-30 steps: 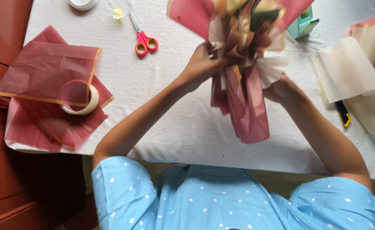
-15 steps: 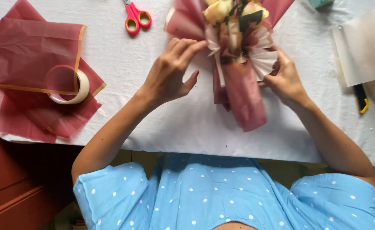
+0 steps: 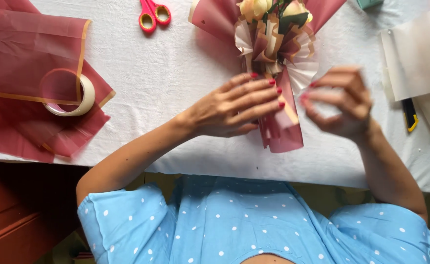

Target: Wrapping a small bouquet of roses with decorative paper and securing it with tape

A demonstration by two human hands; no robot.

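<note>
The left hand [image 3: 234, 107] lies flat on the bouquet [image 3: 273, 73], fingers extended. The right hand [image 3: 339, 105] hovers beside it, half-curled, gripping nothing

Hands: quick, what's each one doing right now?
Left hand: open, fingers flat on the bouquet wrap.
Right hand: blurred, fingers curled beside the bouquet; contact cannot be told.

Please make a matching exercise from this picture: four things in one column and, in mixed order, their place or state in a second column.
Things:
1. scissors
2. tape roll
3. bouquet
4. utility knife

Places or states:
A. lying on dark red wrapping sheets
B. under the left hand
C. top edge, left of the bouquet
D. beside cream paper, far right

Pairs: 1-C, 2-A, 3-B, 4-D
</note>
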